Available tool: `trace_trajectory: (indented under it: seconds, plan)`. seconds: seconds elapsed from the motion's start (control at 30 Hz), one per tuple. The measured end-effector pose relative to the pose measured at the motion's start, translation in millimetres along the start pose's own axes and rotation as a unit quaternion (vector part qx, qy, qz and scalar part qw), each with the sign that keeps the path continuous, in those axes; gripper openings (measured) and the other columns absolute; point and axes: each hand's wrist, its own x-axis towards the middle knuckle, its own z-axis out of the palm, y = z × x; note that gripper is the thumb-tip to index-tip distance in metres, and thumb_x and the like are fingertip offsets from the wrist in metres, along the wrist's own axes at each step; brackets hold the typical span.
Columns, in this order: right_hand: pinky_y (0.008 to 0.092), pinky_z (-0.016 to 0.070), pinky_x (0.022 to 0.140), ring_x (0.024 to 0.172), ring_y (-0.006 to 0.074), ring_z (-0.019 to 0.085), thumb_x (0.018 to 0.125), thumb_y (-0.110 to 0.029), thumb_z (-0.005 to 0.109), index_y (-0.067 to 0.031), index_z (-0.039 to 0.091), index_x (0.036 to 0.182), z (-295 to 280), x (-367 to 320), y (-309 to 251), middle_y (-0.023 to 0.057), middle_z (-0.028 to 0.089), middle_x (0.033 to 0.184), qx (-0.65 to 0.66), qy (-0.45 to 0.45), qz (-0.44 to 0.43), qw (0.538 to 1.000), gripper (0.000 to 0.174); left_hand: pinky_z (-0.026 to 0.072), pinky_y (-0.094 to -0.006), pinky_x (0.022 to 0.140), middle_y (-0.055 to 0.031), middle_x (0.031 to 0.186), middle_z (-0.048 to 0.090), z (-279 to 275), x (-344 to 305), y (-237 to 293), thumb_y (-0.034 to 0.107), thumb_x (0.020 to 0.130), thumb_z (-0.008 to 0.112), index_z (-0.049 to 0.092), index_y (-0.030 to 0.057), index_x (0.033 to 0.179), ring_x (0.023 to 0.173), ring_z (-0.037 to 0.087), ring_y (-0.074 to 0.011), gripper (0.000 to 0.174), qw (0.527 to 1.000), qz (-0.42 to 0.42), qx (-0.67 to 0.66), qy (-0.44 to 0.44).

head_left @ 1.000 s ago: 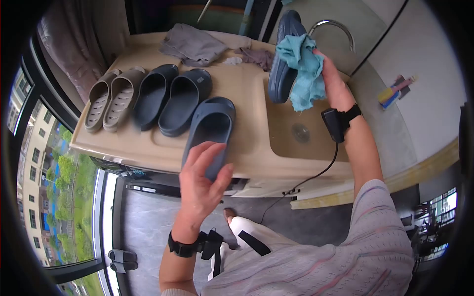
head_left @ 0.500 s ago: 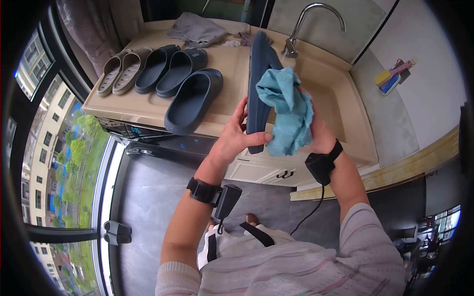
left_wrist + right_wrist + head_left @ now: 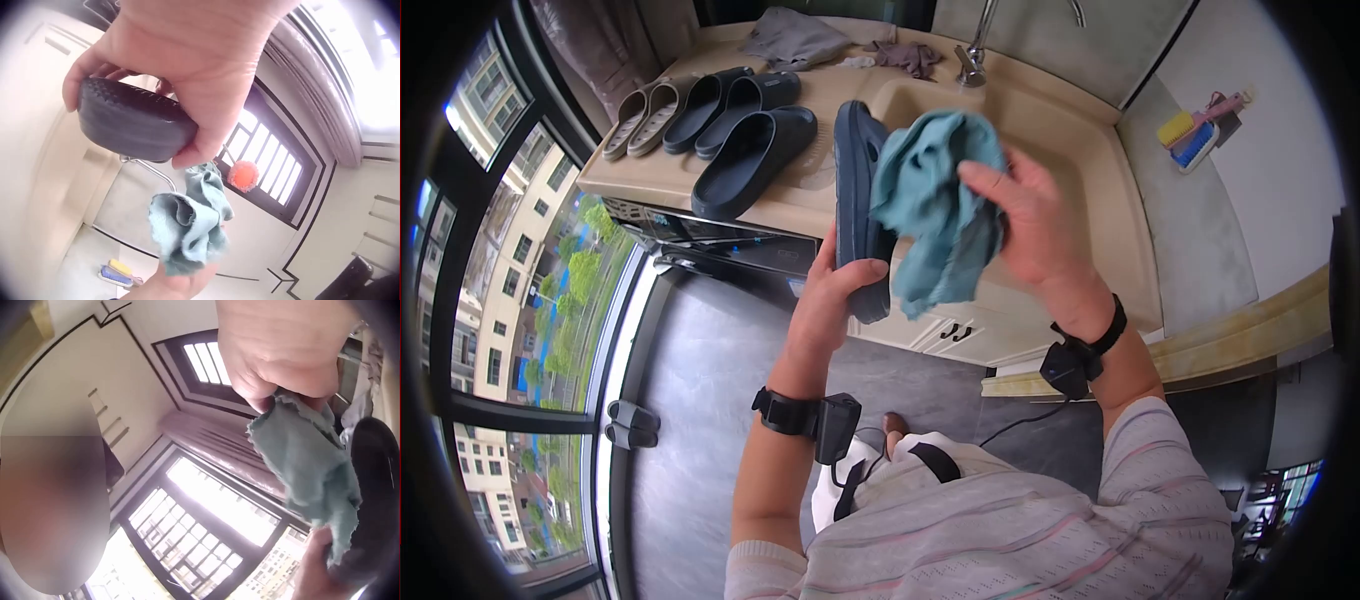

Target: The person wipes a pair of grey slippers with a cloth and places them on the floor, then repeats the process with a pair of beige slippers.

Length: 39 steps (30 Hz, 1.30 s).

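Note:
My left hand (image 3: pixel 820 305) grips one end of a dark blue slipper (image 3: pixel 855 200), thumb on one side and fingers on the other. The slipper stands on edge in front of the sink, its far end up. In the left wrist view the thumb and fingers clasp the slipper's end (image 3: pixel 134 122). My right hand (image 3: pixel 1035 215) pinches a crumpled teal cloth (image 3: pixel 935 200), which hangs beside the slipper's strap side and overlaps it in the head view. From the right wrist view, the cloth (image 3: pixel 306 462) hangs below the bent fingers, close to the slipper.
On the counter (image 3: pixel 810 205) to the left stand a single blue slipper (image 3: pixel 750 165), a dark blue pair (image 3: pixel 745 105) and a grey-beige pair (image 3: pixel 645 115). Behind lie a grey cloth (image 3: pixel 795 38) and a mauve cloth (image 3: pixel 908 58). The sink (image 3: pixel 1090 210) has a faucet (image 3: pixel 972 65). Brushes (image 3: pixel 1195 140) hang on the wall.
My left hand has left the slipper at the counter's edge and taken hold of the one carried with the cloth. Slipper and cloth have come nearer and leftward; the right hand has drawn slightly away from the slipper.

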Motion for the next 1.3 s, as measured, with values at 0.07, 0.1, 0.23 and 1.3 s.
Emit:
trace_trajectory:
  seconds: [0.07,0.1,0.23,1.3]
  plan:
    - [0.0269,0.0499,0.078,0.088,0.0113,0.059,0.083,-0.011,0.062,-0.0014,0.055,0.11,2.8,3.3,10.4,0.0057,0.062,0.099,-0.1,-0.034,-0.041,0.994,0.029,0.0406,-0.0262,0.085,-0.0039,0.106,0.054,-3.5,-5.0,-6.8,0.006,0.067,0.064,0.038,0.0045,0.131,0.095,0.052,-0.0139,0.07,1.0,0.0,0.016,0.016]
    - [0.0285,0.0498,0.079,0.091,0.0126,0.059,0.083,-0.012,0.062,-0.0029,0.055,0.111,4.5,5.7,19.7,0.0065,0.061,0.102,-0.202,-0.063,-0.087,0.973,0.03,0.0402,-0.0259,0.085,-0.0031,0.105,0.054,-3.8,-6.7,-9.6,0.006,0.066,0.065,0.037,0.0049,0.132,0.094,0.051,-0.0136,0.072,0.999,-0.002,0.031,0.026]
    - [0.0347,0.0491,0.075,0.087,0.0238,0.058,0.074,-0.012,0.07,-0.0095,0.062,0.1,6.3,15.8,63.4,0.0094,0.055,0.103,-0.611,-0.186,-0.376,0.671,0.028,0.0428,-0.0236,0.077,-0.0039,0.104,0.054,-7.1,-12.4,-17.5,0.006,0.063,0.065,0.039,0.0002,0.129,0.09,0.053,-0.0114,0.071,0.997,-0.033,0.05,0.043]
    - [0.0349,0.0495,0.068,0.07,0.028,0.062,0.075,-0.022,0.066,-0.0039,0.064,0.087,-27.6,47.2,6.4,0.0124,0.063,0.074,-0.405,-0.034,-0.166,0.899,0.022,0.0462,-0.026,0.076,-0.006,0.096,0.058,-35.8,-21.6,-1.0,0.008,0.069,0.058,0.05,-0.0009,0.116,0.084,0.057,-0.0165,0.049,0.997,-0.057,0.048,-0.028]
